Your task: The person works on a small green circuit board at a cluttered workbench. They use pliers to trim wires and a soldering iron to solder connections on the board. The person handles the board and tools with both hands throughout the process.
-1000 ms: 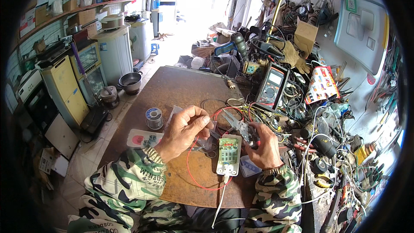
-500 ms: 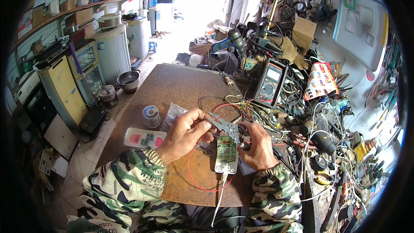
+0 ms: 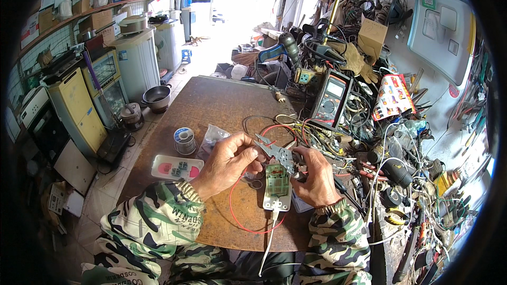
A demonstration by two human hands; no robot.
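Note:
My left hand (image 3: 227, 163) pinches a thin red wire (image 3: 232, 204), its end at the jaws of a grey wire stripper (image 3: 279, 153). My right hand (image 3: 316, 178) is closed on the stripper's handles. Below the tool lies a white plastic housing (image 3: 274, 202) with a green circuit board (image 3: 277, 182) and a white cable (image 3: 266, 245) running toward me. Left of my hands are a solder spool (image 3: 184, 141), a clear plastic bag (image 3: 208, 142) and a white tray (image 3: 175, 167) of small parts with a pink patch inside.
A multimeter (image 3: 332, 97) and tangled cables, tools and cartons crowd the right side of the wooden table (image 3: 222, 100). A plug (image 3: 280, 97) lies near the back. Along the left stand old appliances (image 3: 79, 111), shelves, a pot (image 3: 156, 98); an open doorway is ahead.
The stripper has moved left and up to meet my left hand and the red wire, and its jaws now sit at the wire. My right hand rose slightly with it.

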